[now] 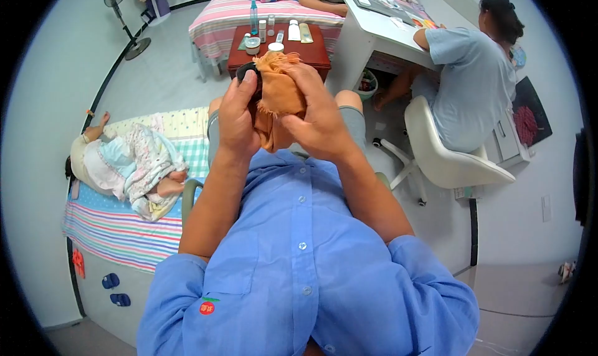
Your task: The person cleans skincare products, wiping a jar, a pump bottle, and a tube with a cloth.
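Observation:
In front of my body, above my lap, both hands are raised together. My left hand (237, 116) is closed round a dark, rounded object (246, 73); most of it is covered by the fingers and cloth, so its kind cannot be made out. My right hand (319, 118) grips an orange cloth (280, 94) with frayed edges. The cloth is bunched against the dark object, and its lower end hangs between my palms.
Ahead, a red-brown small table (317, 57) carries a blue spray bottle (254, 19), jars and tubes. A person sits on a white chair (423, 145) at a white desk (367, 29). Another leans by the striped bed (208, 23). Someone lies on a floor mat (118, 228) at left.

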`<action>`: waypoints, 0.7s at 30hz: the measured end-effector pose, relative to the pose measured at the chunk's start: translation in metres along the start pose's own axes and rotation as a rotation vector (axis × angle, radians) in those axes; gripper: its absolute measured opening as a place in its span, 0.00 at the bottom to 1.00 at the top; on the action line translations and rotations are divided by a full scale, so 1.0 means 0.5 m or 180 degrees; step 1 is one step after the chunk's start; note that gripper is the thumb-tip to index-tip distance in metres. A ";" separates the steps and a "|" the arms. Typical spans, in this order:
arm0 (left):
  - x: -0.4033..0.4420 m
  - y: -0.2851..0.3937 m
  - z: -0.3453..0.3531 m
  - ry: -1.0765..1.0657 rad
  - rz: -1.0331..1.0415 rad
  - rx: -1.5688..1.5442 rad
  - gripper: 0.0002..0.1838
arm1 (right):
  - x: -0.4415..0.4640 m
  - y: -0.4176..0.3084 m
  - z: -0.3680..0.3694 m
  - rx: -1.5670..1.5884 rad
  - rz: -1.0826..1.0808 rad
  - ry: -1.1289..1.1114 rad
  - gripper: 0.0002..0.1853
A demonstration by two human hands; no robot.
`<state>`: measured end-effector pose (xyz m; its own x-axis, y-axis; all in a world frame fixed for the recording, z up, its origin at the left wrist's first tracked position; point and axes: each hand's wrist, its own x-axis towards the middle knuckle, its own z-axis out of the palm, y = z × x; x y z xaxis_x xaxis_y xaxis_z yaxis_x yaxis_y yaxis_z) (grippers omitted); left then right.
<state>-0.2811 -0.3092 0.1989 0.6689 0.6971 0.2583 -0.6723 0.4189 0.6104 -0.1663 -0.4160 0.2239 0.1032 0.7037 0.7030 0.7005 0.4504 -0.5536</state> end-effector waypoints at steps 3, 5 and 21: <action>0.001 -0.006 -0.004 -0.0126 -0.0116 -0.0256 0.23 | 0.002 0.002 -0.017 0.0998 0.0673 0.0336 0.37; 0.001 -0.007 -0.002 -0.0257 -0.0233 -0.0508 0.26 | 0.001 0.001 -0.023 0.1003 0.0720 0.0577 0.36; -0.016 -0.010 0.018 -0.0668 0.0017 0.0686 0.29 | 0.006 -0.012 -0.018 0.0603 -0.0051 0.0832 0.29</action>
<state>-0.2802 -0.3221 0.2005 0.7317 0.5538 0.3974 -0.6081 0.2668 0.7477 -0.1638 -0.4217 0.2334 0.2881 0.5418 0.7896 0.5620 0.5719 -0.5975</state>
